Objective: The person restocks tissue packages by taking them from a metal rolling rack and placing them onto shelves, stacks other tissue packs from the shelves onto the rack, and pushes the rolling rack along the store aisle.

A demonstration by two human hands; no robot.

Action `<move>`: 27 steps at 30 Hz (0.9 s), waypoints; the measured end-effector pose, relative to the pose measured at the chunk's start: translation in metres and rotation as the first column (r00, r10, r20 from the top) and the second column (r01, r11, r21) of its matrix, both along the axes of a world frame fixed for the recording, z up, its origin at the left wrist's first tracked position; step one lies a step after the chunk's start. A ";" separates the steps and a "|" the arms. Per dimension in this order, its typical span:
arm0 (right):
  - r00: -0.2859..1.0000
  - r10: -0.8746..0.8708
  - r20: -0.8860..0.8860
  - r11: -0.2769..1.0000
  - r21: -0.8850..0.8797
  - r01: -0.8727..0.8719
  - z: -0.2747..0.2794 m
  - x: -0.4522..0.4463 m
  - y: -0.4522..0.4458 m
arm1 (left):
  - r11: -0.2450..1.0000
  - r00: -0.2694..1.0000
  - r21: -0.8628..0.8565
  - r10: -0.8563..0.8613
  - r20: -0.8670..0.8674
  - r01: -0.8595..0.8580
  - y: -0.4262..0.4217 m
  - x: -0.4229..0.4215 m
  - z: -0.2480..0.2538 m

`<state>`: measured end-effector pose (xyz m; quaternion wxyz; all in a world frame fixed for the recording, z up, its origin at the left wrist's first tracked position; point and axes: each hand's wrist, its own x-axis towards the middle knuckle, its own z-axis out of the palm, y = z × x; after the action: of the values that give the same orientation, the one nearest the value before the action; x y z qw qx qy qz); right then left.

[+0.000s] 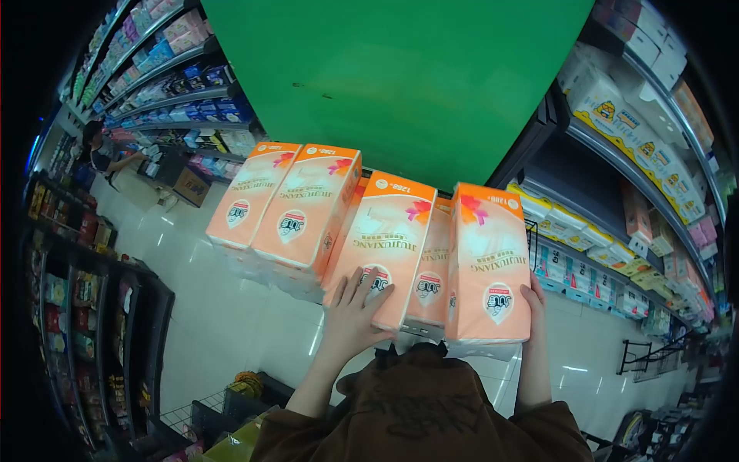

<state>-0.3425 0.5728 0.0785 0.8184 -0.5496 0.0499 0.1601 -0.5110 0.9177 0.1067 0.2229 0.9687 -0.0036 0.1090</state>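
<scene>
Several orange and white packs of tissues stand in a row before me. Over the front of the middle tissue pack [389, 223] lies my left hand [354, 312], open, its fingers spread on the wrapper. My right hand [533, 308] grips the right side of the rightmost tissue pack [489, 254]; most of its fingers are hidden by the pack's edge. Between these two, another tissue pack [431, 289] sits lower and is partly covered. To the left, two tissue packs [308, 212] stand side by side, tilted in my view.
A large green panel [400, 69] rises behind the packs. Shelves of packaged goods [616, 138] line the right, and more shelving [177, 96] runs along the left. A person [104, 154] is beside a cardboard box [188, 185] at far left. A dark rack [92, 308] stands nearer on the left.
</scene>
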 end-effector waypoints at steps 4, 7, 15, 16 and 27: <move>1.000 -0.008 0.003 0.994 -0.106 0.008 -0.018 -0.007 -0.007 | 1.000 0.999 0.006 0.021 0.029 -0.021 0.004 0.000 -0.006; 0.998 0.052 0.033 0.993 -0.111 -0.048 -0.041 -0.003 0.046 | 0.998 0.997 0.038 0.052 0.057 -0.054 0.010 0.004 -0.010; 0.907 0.278 0.316 0.794 -0.606 -0.032 -0.035 0.002 0.092 | 0.981 0.986 0.145 0.108 0.125 -0.126 0.022 0.025 -0.021; 0.888 0.263 0.376 0.782 -0.622 0.032 -0.041 -0.003 0.083 | 0.970 0.981 0.186 0.131 0.143 -0.157 0.019 0.027 -0.024; 0.941 0.185 0.284 0.881 -0.471 -0.031 -0.050 -0.099 -0.125 | 0.947 0.871 0.117 0.220 0.438 -0.298 -0.096 0.030 0.003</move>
<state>-0.4418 0.4476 0.0282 0.6515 -0.7482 -0.0782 0.0982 -0.4815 0.8214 0.1093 0.1114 0.9302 0.0692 0.3429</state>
